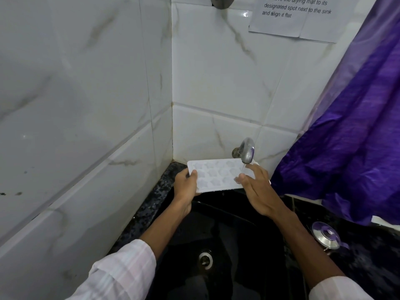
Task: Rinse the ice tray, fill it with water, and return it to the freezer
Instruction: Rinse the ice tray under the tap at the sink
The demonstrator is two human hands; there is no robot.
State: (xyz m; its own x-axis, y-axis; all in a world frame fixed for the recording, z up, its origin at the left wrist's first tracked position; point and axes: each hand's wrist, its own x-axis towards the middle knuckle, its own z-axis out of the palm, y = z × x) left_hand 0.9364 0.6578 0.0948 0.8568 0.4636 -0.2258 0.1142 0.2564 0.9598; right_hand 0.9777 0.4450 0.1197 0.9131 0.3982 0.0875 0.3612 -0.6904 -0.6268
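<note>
A white ice tray (216,173) with star-shaped cells is held level over the black sink (227,234), right under the metal tap (246,150). Water runs from the tap onto the tray's right end. My left hand (186,182) grips the tray's left end, thumb on top and fingers underneath. My right hand (256,187) lies over the tray's right end with straight fingers touching the wet cells under the stream. The tray's right edge is hidden by that hand.
White marble-look tiles form a corner behind and left of the sink. A purple cloth (357,137) hangs at the right. A steel lid (325,234) lies on the dark speckled counter (149,204). The sink drain (204,259) is in front. A paper note (296,14) is stuck on the wall.
</note>
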